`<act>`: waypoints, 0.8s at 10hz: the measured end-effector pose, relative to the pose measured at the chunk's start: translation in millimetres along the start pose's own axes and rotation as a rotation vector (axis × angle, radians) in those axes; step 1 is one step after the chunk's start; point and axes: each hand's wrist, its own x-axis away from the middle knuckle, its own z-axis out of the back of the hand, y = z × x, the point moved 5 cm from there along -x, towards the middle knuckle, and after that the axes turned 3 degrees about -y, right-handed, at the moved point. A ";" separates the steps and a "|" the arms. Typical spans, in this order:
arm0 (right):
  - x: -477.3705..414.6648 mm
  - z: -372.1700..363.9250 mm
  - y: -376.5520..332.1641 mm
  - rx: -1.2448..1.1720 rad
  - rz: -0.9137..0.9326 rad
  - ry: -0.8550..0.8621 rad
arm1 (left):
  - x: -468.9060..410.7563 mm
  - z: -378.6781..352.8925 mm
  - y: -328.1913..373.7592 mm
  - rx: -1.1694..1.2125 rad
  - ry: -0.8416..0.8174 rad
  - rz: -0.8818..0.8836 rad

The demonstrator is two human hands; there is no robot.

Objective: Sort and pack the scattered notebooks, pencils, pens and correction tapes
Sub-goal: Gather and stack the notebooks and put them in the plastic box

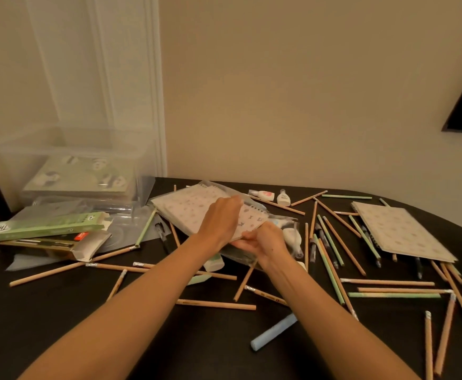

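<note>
Presently the right hand's fingers (pixel 247 239) and thumb are closed in a pinch on the near right corner of the notebook (pixel 185 207), sleeve and all as far as can be seen. The left hand's fingers (pixel 235 202) lie together, bent over the cover. Their tips are hidden, so whether they grip the clear sleeve (pixel 218 185) cannot be told. The right hand (pixel 265 239) and left hand (pixel 218 218) hold the notebook at the middle of the table (pixel 169 338), tilted, its far left corner lower.

Judgement: the step is seating this notebook in its sleeve. To do it well, press the cover flat with the left hand and draw the film with the right. Keep the spiral edge square to the opening so that the wire does not snag.

Count, as visible:
- Notebooks: three. One is in hand, a second notebook (pixel 400 231) lies far right over pencils, and a panda notebook (pixel 78 174) lies inside the clear box (pixel 10 149) far left.
- Correction tapes: three certain. Two are far, a pink-marked tape (pixel 262 194) and a white tape (pixel 283 198), and a third tape (pixel 290 234) is just beside the right hand. A pale item (pixel 213 266) under the forearms may be a fourth.
- Wooden pencils (pixel 216 304): roughly two dozen, scattered and overlapping.
- Green pencils (pixel 394 294): about seven.
- Dark pens (pixel 312 249): about five, some partly hidden.
- Cartons (pixel 43 229): two, open, near the box.
- One pale blue stick (pixel 273 335), nearest, unidentified.
</note>
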 end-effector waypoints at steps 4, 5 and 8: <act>2.8 17.4 -4.3 0.141 0.030 0.015 | -0.1 -13.7 21.7 0.100 -0.154 -0.059; -8.4 4.5 -6.9 0.176 0.108 0.100 | 0.7 -9.9 30.3 0.158 -0.166 -0.114; -15.2 -6.6 1.6 0.317 0.095 0.019 | 5.1 -14.5 14.2 0.448 -0.194 -0.009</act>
